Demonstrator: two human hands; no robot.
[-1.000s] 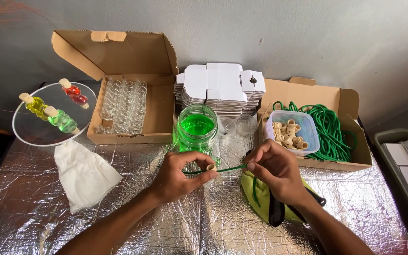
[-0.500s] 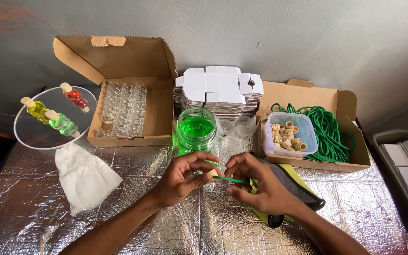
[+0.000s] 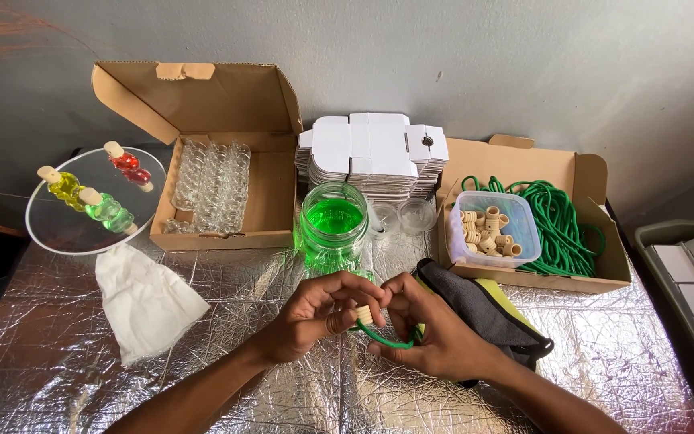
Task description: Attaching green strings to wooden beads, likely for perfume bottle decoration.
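Both hands meet low over the foil-covered bench (image 3: 58, 362), in front of the jar of green liquid (image 3: 334, 229). The left hand (image 3: 315, 315) pinches a small tan cork (image 3: 364, 314) in a closed grip, the cork pointing toward the right hand (image 3: 435, 337). A green cord (image 3: 381, 338) loops down from the cork and curves rightward into the right hand's closed grip; whether it passes through the cork is hard to tell. The cork sits between the two thumbs, nearer the left.
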